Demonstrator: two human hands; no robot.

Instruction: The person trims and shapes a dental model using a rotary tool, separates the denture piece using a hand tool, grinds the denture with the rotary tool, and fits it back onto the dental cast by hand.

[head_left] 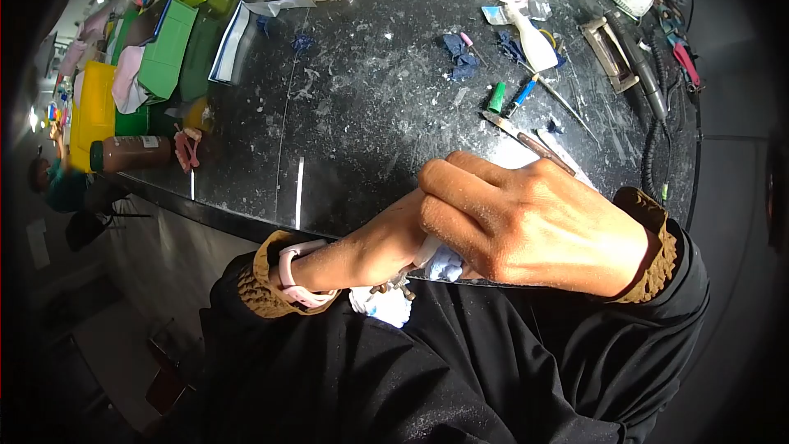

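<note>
Blue-white piece [444,265] between two bare hands, near the desk's [353,189] front edge.
Detail: the right hand [538,226] has its fingers [454,222] curled inward above the piece; their tips are hidden, so closure and hold cannot be told. The left hand [393,234] lies partly behind, its finger opening and grip likewise indeterminable. Good handling calls for braced wrists, light pressure and a clear sightline. The visible part faces the lap; the long axis is obscured.
</note>
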